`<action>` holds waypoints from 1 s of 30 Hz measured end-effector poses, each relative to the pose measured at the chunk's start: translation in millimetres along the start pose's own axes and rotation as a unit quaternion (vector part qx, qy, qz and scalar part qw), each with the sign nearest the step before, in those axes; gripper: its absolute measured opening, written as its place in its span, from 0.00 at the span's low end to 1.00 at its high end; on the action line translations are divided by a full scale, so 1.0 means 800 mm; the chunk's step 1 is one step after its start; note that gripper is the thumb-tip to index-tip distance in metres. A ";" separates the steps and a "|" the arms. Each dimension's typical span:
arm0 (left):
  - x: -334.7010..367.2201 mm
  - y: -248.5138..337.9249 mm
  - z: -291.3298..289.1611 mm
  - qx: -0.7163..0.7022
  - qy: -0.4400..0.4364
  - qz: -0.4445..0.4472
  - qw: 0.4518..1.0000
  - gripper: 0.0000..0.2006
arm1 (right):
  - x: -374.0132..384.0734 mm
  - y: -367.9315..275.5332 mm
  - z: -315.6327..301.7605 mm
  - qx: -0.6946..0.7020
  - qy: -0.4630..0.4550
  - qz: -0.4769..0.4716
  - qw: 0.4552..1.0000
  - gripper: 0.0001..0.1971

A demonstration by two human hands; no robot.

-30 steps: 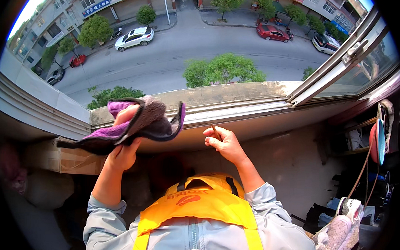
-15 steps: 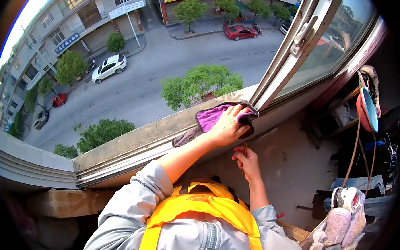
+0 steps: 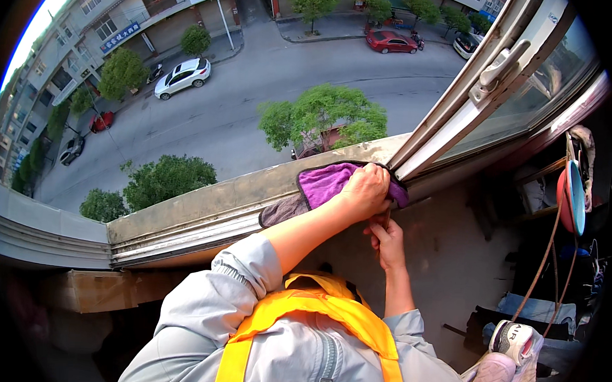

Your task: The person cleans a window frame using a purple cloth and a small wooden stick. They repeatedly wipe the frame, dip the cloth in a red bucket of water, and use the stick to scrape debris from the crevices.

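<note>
A purple cloth with a dark edge (image 3: 325, 185) lies over the window sill (image 3: 252, 182) and its sliding track, beside the foot of the window sash. My left hand (image 3: 366, 192) is closed on the cloth's right part, fingers curled and bunching it. Toward the sill's left, a grey-brown flap (image 3: 283, 210) shows at the cloth's lower corner. Just below, my right hand (image 3: 389, 246) pinches a thin brown stick-like piece (image 3: 382, 219), whose upper end meets the left hand and cloth. What that end touches is hidden.
The window sash (image 3: 452, 122) with its handle (image 3: 504, 66) rises at the right. Beyond the sill, the street (image 3: 256, 86) lies far below. A cardboard box (image 3: 103, 291) stands at lower left. Shoes (image 3: 510, 357) and a blue basin (image 3: 576, 196) hang at right.
My left fingers have gone from lying spread on the cloth to curling around it. My right hand has moved slightly up and right, closer to the left. The whole view has shifted a little.
</note>
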State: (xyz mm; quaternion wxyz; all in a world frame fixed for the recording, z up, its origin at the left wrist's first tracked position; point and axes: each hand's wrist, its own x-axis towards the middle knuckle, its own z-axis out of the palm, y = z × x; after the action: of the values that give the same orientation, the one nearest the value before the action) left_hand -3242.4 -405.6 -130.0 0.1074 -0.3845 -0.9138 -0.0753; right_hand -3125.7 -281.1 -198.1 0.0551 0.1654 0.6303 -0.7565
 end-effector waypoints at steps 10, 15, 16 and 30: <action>-0.150 -0.070 -0.046 -0.016 0.023 -0.075 0.997 0.28 | -0.010 0.004 0.018 0.022 0.002 -0.002 1.000 0.09; -0.310 -0.139 -0.097 0.034 0.035 -0.153 0.987 0.15 | -0.022 0.017 0.035 0.031 -0.003 -0.008 0.999 0.07; -0.344 -0.153 -0.113 0.043 0.036 -0.170 0.984 0.14 | -0.026 0.021 0.040 0.042 -0.001 0.000 0.999 0.07; -0.533 -0.260 -0.223 -0.657 0.464 -0.362 0.472 0.19 | -0.086 0.065 0.017 0.045 0.067 0.019 0.997 0.07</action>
State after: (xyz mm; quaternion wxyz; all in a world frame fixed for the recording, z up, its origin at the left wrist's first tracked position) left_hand -3077.0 -881.8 -77.7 0.1944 0.1133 -0.4708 -0.8531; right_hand -3048.5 -313.2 -223.1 0.0197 0.2296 0.5944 -0.7705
